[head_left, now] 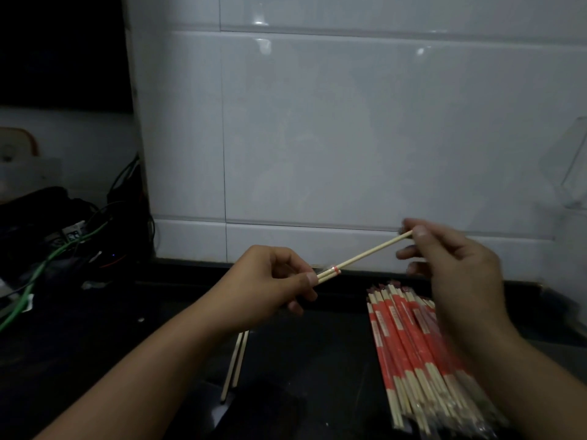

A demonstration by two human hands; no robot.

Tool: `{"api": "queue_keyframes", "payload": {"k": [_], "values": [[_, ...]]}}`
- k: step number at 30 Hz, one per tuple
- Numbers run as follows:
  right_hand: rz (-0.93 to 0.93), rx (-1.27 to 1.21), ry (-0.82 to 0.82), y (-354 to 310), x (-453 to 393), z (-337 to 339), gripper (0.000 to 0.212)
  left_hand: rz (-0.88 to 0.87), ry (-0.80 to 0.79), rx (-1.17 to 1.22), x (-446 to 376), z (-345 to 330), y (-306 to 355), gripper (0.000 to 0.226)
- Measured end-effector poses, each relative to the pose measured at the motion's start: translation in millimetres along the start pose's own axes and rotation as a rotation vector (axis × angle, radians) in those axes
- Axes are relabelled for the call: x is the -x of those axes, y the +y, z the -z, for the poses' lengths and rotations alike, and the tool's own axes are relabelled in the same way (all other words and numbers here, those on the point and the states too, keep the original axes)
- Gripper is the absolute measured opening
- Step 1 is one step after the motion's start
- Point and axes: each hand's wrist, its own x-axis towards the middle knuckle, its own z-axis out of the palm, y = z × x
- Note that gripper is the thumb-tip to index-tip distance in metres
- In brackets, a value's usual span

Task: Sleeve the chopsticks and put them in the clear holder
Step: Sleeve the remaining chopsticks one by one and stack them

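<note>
**Two hands on one pair of chopsticks above the dark counter**

Several tangled cables, one green [47, 262], lie at your far left on the black countertop [317, 360], beside dark equipment too dim to identify. Your left hand [270, 287] is raised over the counter, thumb and fingers closed in a pinch on the near end of a pale wooden pair of chopsticks [365, 254]. A narrow red-and-white band [335, 270] sits around the pair just beyond your left thumb; whether it is the mouth of a sleeve cannot be told. Below that hand, two bare pale chopsticks [236, 363] lie on the counter, partly hidden by your forearm.

The held pair slopes upward to the right, clear of the counter, in front of the white tiled wall [349, 138]. Your right hand [454, 265] grips its far end between thumb and forefinger; the other fingers are curled loosely beneath.

Under your right wrist lies a heap of chopsticks in red-and-clear wrappers [422, 360], resting on the counter, their bare wooden ends pointing towards you. At the far right edge, a clear plastic holder [571, 173] stands against the wall, well apart from the held pair; its contents cannot be made out.
</note>
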Motion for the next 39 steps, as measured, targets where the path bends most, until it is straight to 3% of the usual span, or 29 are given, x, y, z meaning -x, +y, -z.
{"api": "queue_keyframes", "payload": {"k": [6, 8, 11, 15, 21, 27, 35, 39], "values": [[-0.109, 0.118, -0.533, 3.4, 36.7, -29.6, 0.037, -0.02, 0.003, -0.043, 2.0, -2.0, 0.9, 0.008], [-0.158, 0.064, -0.482, 5.8, 41.2, -35.8, 0.041, -0.019, -0.002, -0.052, 2.5, -2.0, 0.9, 0.008], [-0.209, 0.001, -0.328, 5.6, 36.4, -34.6, 0.027, -0.023, -0.016, -0.059, 2.8, -2.5, 1.3, 0.008], [-0.19, 0.103, -0.361, 7.9, 30.7, -27.5, 0.007, -0.042, -0.039, -0.069, 4.1, -4.7, 3.2, 0.006], [-0.321, -0.003, -0.325, 2.6, 25.7, -23.3, 0.01, -0.057, -0.036, -0.071, 5.2, -3.2, 5.7, 0.004], [-0.335, -0.063, -0.236, 2.1, 17.1, -16.2, 0.013, -0.06, 0.007, -0.152, 7.5, -0.2, 8.4, 0.005], [-0.423, -0.288, -0.185, -4.1, 17.1, -17.3, 0.013, -0.041, -0.082, -0.216, 7.8, -0.9, 10.1, 0.009], [-0.38, -0.227, -0.159, -2.3, 16.2, -16.6, 0.016, -0.054, -0.137, -0.202, 8.3, -2.5, 9.9, 0.006]]}}
